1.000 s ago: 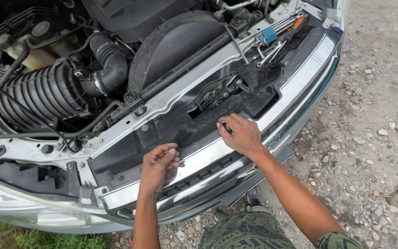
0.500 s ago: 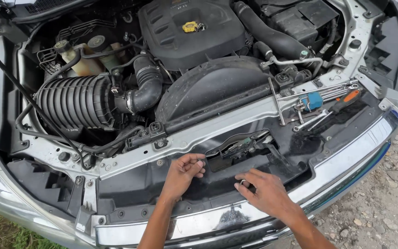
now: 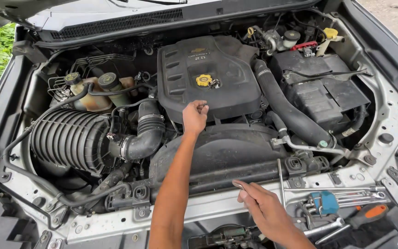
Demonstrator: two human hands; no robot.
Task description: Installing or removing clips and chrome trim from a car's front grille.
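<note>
My left hand (image 3: 194, 117) reaches over the black fan shroud (image 3: 226, 157) to the front edge of the black engine cover (image 3: 208, 69). Its fingertips are pinched on a small dark fastener (image 3: 202, 107), just below the yellow oil filler cap (image 3: 203, 80). My right hand (image 3: 263, 207) hovers over the silver front crossmember (image 3: 208, 210), its fingers curled around a slim metal tool (image 3: 238, 185) whose tip sticks out to the left.
A T-handle wrench (image 3: 280, 182), spanners in a blue holder (image 3: 325, 202) and an orange-handled screwdriver (image 3: 369, 214) lie on the crossmember at right. Ribbed air filter housing (image 3: 70, 138) sits left, battery cover (image 3: 318, 92) right, coolant reservoir (image 3: 90, 97) back left. Grass at far left.
My left hand rose from the front panel up to the engine cover. My right hand lifted from the panel to the crossmember. The view tilted up into the engine bay.
</note>
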